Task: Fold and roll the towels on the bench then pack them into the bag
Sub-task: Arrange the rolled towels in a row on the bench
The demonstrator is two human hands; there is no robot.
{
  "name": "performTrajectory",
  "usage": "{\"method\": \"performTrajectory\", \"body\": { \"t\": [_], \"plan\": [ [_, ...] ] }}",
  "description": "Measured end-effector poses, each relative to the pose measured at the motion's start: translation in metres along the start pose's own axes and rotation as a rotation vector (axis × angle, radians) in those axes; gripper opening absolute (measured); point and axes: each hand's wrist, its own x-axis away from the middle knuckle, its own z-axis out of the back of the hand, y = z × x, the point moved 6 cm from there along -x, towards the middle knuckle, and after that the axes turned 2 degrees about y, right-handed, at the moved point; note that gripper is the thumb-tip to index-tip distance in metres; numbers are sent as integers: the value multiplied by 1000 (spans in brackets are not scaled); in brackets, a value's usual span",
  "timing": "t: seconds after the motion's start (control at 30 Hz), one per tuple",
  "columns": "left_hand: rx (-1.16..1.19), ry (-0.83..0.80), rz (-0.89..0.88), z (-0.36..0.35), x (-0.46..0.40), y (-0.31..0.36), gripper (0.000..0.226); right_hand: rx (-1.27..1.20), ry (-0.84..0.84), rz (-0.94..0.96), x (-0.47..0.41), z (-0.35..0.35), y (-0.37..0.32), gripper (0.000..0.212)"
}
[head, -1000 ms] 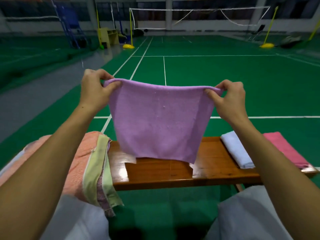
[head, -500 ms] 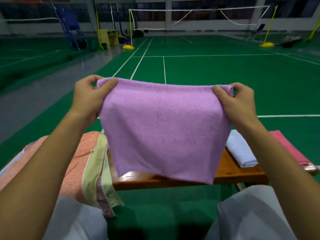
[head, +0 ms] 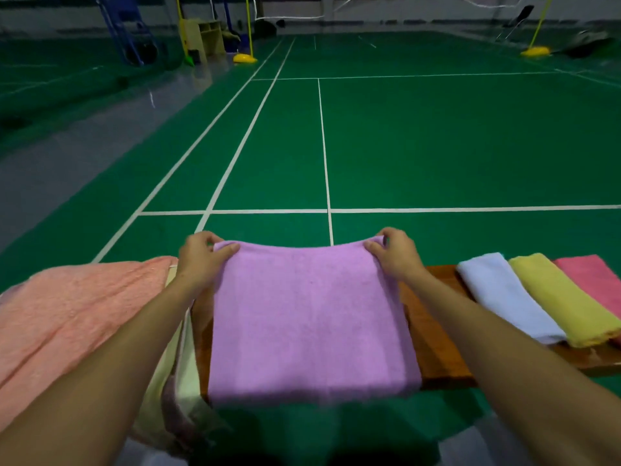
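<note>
Item 1: peach towel, unfolded, heaped at the bench's left end.
Item 2: purple towel, flat mid-bench, near edge overhanging. Left hand and right hand each pinch a far corner. Risk: slides off if released unevenly.
Item 3: 3 folded towels, right end.
Bag: unseen.
Labels: none legible.

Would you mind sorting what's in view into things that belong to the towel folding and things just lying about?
Job:
purple towel, pinched by left hand and right hand
bench
rolled white towel
rolled yellow towel
pink towel
orange towel

Lying about:
yellow net-post bases
cabinet
</note>
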Motion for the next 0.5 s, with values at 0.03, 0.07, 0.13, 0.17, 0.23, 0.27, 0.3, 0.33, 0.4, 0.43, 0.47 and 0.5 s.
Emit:
{"method": "performTrajectory", "body": {
  "t": [0.03,0.07,0.13,0.17,0.23,0.27,0.3,0.33,0.4,0.43,0.47,0.5],
  "plan": [
    [-5,13,23,-9,-7,-6,31,7,-11,-14,-9,-12,4,32],
    [0,22,41,-17,-13,-10,30,15,-11,-24,-16,-22,6,30],
    [-7,29,57,-29,-26,-16,29,34,-3,-37,-30,-36,11,29],
    [-28,21,57,-33,-34,-18,28,39,-8,-38,-36,-42,12,27],
    [-77,-20,34,-40,-46,-19,26,31,-25,-63,-42,-49,16,23],
    [-88,-41,13,-42,-49,-18,27,32,-32,-86,-42,-49,18,28],
    [-92,-58,-9,-44,-49,-16,29,48,-32,-104,-40,-48,20,36],
    [-88,-73,-36,-44,-46,-13,31,75,-24,-108,-35,-44,20,43],
    [-57,-113,-83,-43,-32,-4,31,88,-18,-116,-19,-35,23,47],
    [-44,-146,-99,-43,-22,0,30,70,-32,-125,-8,-30,27,45],
    [-35,-184,-109,-43,-12,3,28,60,-55,-144,4,-25,30,43],
    [-29,-219,-112,-43,-1,5,26,63,-81,-173,17,-20,36,39]
  ]
}}
